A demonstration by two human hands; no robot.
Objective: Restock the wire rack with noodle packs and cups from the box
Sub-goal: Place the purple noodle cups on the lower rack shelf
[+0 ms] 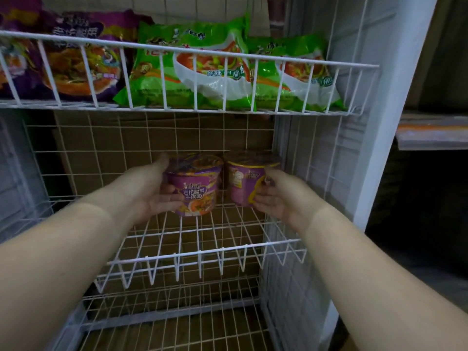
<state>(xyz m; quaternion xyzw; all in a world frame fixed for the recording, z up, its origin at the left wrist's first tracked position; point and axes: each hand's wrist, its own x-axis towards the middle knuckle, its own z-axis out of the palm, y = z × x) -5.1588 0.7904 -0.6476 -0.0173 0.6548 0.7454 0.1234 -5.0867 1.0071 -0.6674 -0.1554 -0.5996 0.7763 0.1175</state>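
So closest to the camera you've got both bare forearms reaching in over the front lip of the wire rack (202,252); below that there's another wire shelf with nothing visible on it as far as I can tell; follow the arms in and the left hand (154,191) is wrapped around the side of a purple noodle cup (195,183), thumb up near the lid and fingers curled under the lower front of it; the right hand (273,196) is doing the same to a second purple cup (247,181), fingers curled onto its right side; the two cups sit just beside each other toward the back of the middle shelf, and I honestly can't tell if their bases are down on the wire yet or hovering a hair above it; behind them is the wire grid back panel with brown cardboard showing through; up on the top shelf there are purple noodle packs (73,59) on the left and green noodle packs (202,67) in the middle and right, leaning against the front rail; the box itself isn't in view; my read is this is the cup-placing step, with the packs already shelved; next move probably wants both cups settled flat on the wires, upright and pushed back, then the hands let go and head off for more.
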